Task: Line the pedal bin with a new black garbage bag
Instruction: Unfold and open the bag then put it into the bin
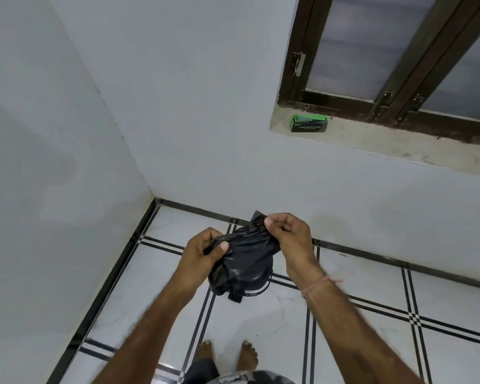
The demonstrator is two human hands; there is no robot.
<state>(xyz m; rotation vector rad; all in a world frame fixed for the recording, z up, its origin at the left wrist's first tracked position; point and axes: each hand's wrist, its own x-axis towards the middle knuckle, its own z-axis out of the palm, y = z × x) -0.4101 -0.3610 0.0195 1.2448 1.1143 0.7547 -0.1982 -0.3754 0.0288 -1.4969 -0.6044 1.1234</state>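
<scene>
At lower centre, the left hand (205, 252) and right hand (286, 235) pinch the folded black garbage bag (244, 252), unfolding it above what appears to be the pedal bin (257, 281) (largely hidden). Next: find and open the mouth.

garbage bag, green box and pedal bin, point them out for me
garbage bag (247, 246), head view, crumpled middle between the hands
green box (309, 123), head view, front face
pedal bin (257, 277), head view, dark lid below the bag

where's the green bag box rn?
Head view, upper right: the green box sits on the window sill, at its left end, just below the window frame.
</scene>
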